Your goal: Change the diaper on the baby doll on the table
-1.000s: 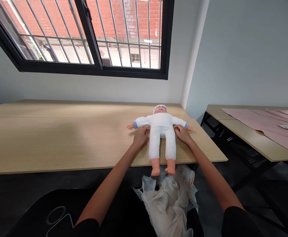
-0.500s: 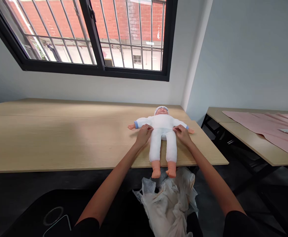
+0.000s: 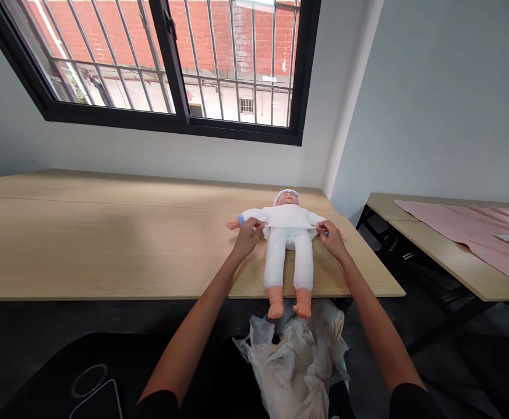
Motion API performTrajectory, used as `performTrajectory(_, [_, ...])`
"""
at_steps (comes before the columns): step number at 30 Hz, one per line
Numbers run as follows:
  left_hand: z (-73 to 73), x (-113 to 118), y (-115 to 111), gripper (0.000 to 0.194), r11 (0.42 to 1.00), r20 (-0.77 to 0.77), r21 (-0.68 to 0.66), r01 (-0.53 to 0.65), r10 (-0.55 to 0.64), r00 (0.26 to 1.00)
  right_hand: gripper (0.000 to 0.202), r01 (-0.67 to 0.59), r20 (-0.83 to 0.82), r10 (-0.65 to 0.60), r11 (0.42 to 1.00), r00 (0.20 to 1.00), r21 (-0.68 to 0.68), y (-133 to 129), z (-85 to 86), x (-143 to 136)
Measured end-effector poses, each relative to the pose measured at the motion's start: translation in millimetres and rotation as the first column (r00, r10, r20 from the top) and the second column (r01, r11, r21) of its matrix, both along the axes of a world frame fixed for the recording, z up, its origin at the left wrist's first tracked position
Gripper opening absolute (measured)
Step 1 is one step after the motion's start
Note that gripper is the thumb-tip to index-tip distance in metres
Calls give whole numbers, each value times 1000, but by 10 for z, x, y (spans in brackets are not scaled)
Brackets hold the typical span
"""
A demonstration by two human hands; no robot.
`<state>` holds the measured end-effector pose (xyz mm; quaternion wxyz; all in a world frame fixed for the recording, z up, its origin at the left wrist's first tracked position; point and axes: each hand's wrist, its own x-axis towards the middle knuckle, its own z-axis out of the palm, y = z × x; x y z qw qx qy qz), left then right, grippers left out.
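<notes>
Cloth (image 3: 464, 233): pink, cut off at the right.
Doll (image 3: 287, 240): on its back on the table (image 3: 149, 250), feet over the edge, one hand mostly hidden behind your right hand (image 3: 332, 240).
Shirt (image 3: 287, 217): hem stretched between your hands.
Grip: your left hand (image 3: 246, 238) and right pinch opposite sides, wide apart.

Pale wooden table (image 3: 171, 250) bearing a white-clothed baby doll (image 3: 288, 234) on its back, feet (image 3: 276, 308) past the near edge; pink cloth (image 3: 464, 227) covers part of another table (image 3: 429, 240), right.
</notes>
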<state>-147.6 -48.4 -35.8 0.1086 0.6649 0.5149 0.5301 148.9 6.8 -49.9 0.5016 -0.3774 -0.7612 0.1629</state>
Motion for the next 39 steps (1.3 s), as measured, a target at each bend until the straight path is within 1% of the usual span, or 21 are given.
performTrajectory(5, [-15, 31, -40, 10, 996, 20, -64, 69, -68, 998, 21, -119, 24, 120, 991, 992, -62, -26, -27, -52])
performTrajectory(8, [10, 97, -33, 11, 995, 68, -43, 92, -89, 994, 20, -149, -13, 149, 987, 989, -64, -40, -23, -103])
performTrajectory(10, [40, 168, -6, 14, 992, 53, -29, 121, -119, 991, 23, -159, -24, 158, 985, 987, -60, -58, -13, -155])
performTrajectory(13, [84, 296, 51, 9, 990, -34, -1, 143, -142, 989, 24, -143, -29, 142, 989, 989, -39, -85, -2, -253])
performTrajectory(16, [109, 411, 89, 8, 993, -105, 47, 104, -99, 990, 25, -93, -47, 93, 996, 995, -14, -87, 1, -345])
performTrajectory(19, [121, 470, 83, 4, 994, -145, 83, 72, -60, 988, 25, -31, -47, 31, 1000, 998, -2, -73, 4, -392])
performTrajectory(25, [136, 421, 7, 14, 988, -185, 106, 108, -87, 979, 24, -4, 50, -1, 994, 999, 105, -113, 18, -317])
performTrajectory(27, [135, 394, -14, 15, 989, -197, 104, 110, -88, 977, 23, -6, 66, -1, 995, 998, 103, -140, 22, -287])
performTrajectory(30, [126, 369, -28, 17, 989, -214, 99, 109, -86, 973, 23, -39, 70, 33, 996, 997, 78, -175, 33, -274])
performTrajectory(33, [108, 365, -22, 28, 991, -182, 120, 58, -35, 983, 24, -70, 37, 68, 995, 997, 64, -210, 48, -284])
performTrajectory(34, [102, 367, -20, 29, 990, -167, 134, 48, -25, 986, 24, -75, 24, 73, 995, 997, 64, -222, 52, -288])
performTrajectory(35, [97, 372, -19, 27, 987, -161, 149, 55, -30, 986, 24, -77, 14, 77, 995, 997, 66, -233, 55, -292])
performTrajectory(37, [90, 386, -21, 15, 979, -186, 168, 118, -87, 979, 20, -92, 6, 92, 993, 996, 68, -245, 54, -300])
performTrajectory(38, [89, 393, -22, 13, 974, -212, 160, 162, -127, 969, 20, -106, 7, 105, 992, 994, 67, -245, 49, -306])
performTrajectory(39, [92, 402, -21, 17, 971, -238, 139, 197, -160, 958, 21, -120, 8, 120, 991, 993, 63, -238, 41, -314])
